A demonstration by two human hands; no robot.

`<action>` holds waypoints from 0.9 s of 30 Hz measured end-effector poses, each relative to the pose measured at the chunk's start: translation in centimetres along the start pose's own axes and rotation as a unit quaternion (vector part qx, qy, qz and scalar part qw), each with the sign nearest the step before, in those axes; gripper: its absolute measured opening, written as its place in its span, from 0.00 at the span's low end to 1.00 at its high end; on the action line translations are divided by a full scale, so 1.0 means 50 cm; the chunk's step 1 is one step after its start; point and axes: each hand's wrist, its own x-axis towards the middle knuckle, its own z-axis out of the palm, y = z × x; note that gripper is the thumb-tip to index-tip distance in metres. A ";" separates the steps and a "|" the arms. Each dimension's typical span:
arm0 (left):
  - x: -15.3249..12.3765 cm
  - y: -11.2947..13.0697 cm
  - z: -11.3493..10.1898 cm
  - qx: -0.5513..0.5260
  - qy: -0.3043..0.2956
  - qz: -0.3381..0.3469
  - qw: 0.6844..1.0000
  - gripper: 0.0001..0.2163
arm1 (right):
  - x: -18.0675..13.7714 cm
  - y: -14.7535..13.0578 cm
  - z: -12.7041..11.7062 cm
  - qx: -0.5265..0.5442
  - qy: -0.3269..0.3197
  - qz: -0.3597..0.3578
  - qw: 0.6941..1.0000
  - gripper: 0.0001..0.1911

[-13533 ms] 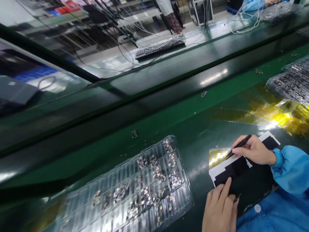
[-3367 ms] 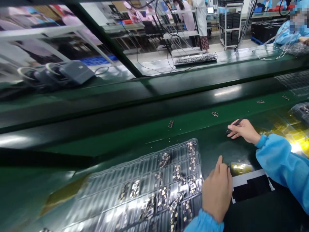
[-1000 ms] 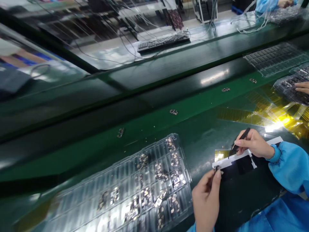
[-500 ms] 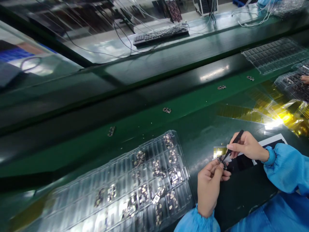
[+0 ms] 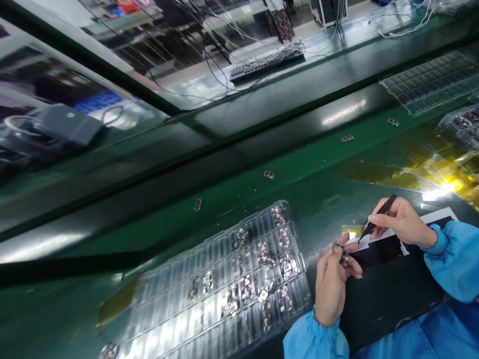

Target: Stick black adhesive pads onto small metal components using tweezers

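Note:
A small circuit board [image 5: 340,249] is pinched in the fingers of my left hand [image 5: 332,279], near the front edge of the green bench. My right hand [image 5: 398,222] grips black tweezers [image 5: 380,214], their tips pointing down and left. Those tips sit just right of the board, apart from it, over a white strip on a black-and-white sheet [image 5: 387,249]. A small piece of yellow film [image 5: 352,231] lies just behind my left fingertips. To the left of my hands, a clear compartment tray [image 5: 175,319] carries several similar boards.
Several loose boards [image 5: 268,174] lie in a row along the green belt strip. Yellow film strips [image 5: 422,159] spread at the right, by another board tray [image 5: 462,127]. A clear tray [image 5: 430,82] lies farther back. Behind the ledge is a keyboard [image 5: 267,67] with cables.
The tweezer tips have drawn away from the board to the right. My left hand has turned the board slightly and still holds it. The whole view has shifted left.

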 end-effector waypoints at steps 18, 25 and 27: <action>-0.003 0.011 0.000 0.019 0.000 -0.046 0.999 0.13 | 0.000 -0.008 0.008 -0.021 0.012 0.028 0.999 0.16; 0.011 0.002 0.017 0.078 0.025 0.027 0.996 0.14 | -0.007 -0.010 -0.005 -0.017 0.021 0.009 1.000 0.15; 0.014 0.003 0.017 0.155 0.059 0.074 0.983 0.14 | -0.009 -0.010 -0.013 -0.019 0.027 0.008 0.999 0.14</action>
